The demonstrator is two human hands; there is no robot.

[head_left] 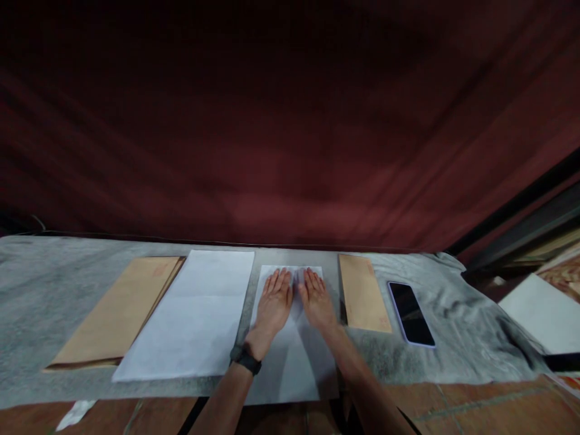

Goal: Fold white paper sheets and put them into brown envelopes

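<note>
My left hand (273, 300) and my right hand (316, 298) lie flat, palms down and side by side, on the far half of a white sheet of paper (294, 362) that lies in the middle of the table. The fingers of both hands are stretched out and nearly touch each other. Neither hand holds anything. A dark band (246, 359) is on my left wrist.
A grey cloth (40, 290) covers the table. Left of the sheet lie a larger white sheet (194, 314) and brown envelopes (118, 311). To the right lie a narrow brown envelope (362, 291) and a dark phone (411, 313). A dark red curtain (290, 121) hangs behind.
</note>
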